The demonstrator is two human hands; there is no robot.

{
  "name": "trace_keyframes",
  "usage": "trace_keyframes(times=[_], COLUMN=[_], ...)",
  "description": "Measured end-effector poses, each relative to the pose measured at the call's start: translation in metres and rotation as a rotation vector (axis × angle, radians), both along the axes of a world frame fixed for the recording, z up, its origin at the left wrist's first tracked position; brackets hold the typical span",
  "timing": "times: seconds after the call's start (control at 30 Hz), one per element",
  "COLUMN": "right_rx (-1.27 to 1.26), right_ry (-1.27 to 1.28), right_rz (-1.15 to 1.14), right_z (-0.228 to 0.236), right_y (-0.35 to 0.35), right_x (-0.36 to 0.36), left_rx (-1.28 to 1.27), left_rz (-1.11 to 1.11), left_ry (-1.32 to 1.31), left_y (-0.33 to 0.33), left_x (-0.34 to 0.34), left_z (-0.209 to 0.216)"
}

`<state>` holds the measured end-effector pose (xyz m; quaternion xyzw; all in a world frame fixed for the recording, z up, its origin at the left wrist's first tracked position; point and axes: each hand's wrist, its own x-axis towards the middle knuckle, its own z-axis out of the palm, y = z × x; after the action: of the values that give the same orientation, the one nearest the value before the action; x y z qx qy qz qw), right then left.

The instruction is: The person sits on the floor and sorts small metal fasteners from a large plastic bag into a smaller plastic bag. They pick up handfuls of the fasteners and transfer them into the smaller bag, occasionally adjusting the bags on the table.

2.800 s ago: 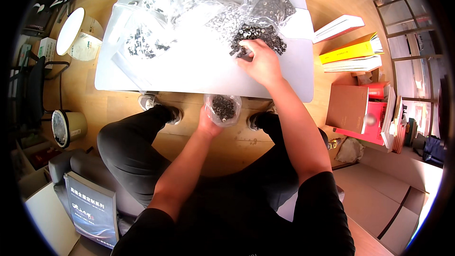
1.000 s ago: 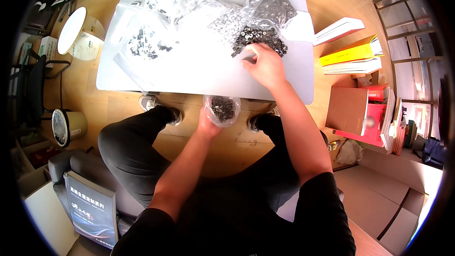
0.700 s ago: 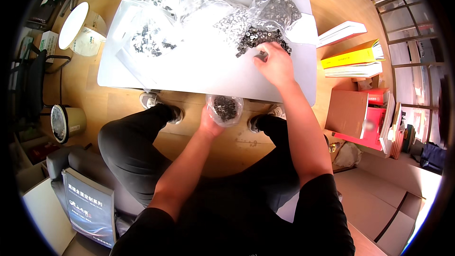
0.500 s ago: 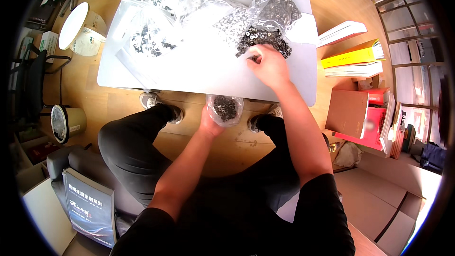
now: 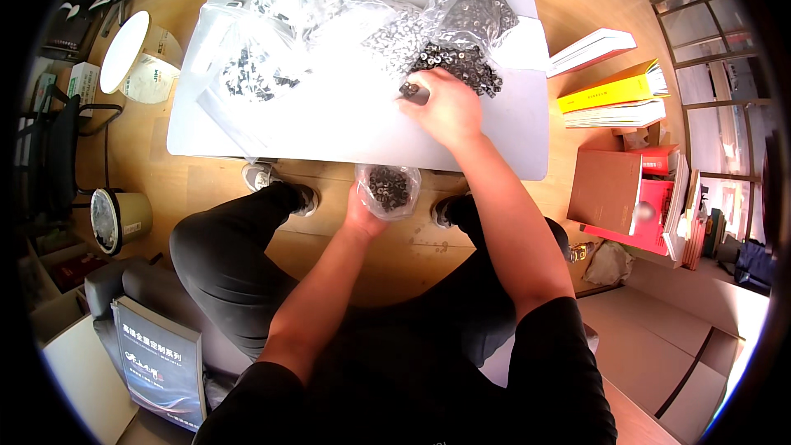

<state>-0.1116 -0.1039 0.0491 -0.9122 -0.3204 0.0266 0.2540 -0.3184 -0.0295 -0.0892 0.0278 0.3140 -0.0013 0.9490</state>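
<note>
My left hand [image 5: 362, 210] is wrapped round a clear plastic bag [image 5: 414, 198], held just off the table's near edge with its mouth facing up. Small dark ring-like parts [image 5: 387, 188] lie inside it. On the table, my right hand [image 5: 449, 107] is curled beside a loose pile of the same sort of small dark parts [image 5: 470, 70]. A few dark pieces [image 5: 409, 89] show at its thumb and fingertips; their exact kind is too small to tell. Behind the pile lies a larger clear bag of dark parts [image 5: 471, 8].
Bright small white parts [image 5: 395, 37] spread left of the dark pile on the white table [image 5: 346, 132]. Another clear bag [image 5: 255, 74] with black-and-white pieces lies at the left. Books and binders [image 5: 614, 95] stand right of the table; a bin [image 5: 122, 218] stands at the left.
My right hand has moved left and slightly nearer the far side, off the front of the dark pile, with dark pieces now showing at its fingertips. My left hand and its bag stay nearly still.
</note>
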Motion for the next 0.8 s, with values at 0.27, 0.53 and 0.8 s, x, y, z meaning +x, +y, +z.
trace_keyframes(times=[0.27, 0.53, 0.8], right_rx=[0.019, 0.088, 0.06], right_ry=[0.038, 0.105, 0.49], right_rz=[0.101, 0.328, 0.399], right_z=[-0.006, -0.006, 0.021], right_y=[0.009, -0.008, -0.037], right_x=[-0.005, -0.027, -0.036], left_rx=[0.011, 0.021, -0.053], left_rz=[-0.006, 0.005, 0.022], left_ry=[0.002, 0.004, -0.083], left_y=[0.001, 0.003, 0.0], left_x=[0.001, 0.001, 0.001], left_z=[0.006, 0.001, -0.001])
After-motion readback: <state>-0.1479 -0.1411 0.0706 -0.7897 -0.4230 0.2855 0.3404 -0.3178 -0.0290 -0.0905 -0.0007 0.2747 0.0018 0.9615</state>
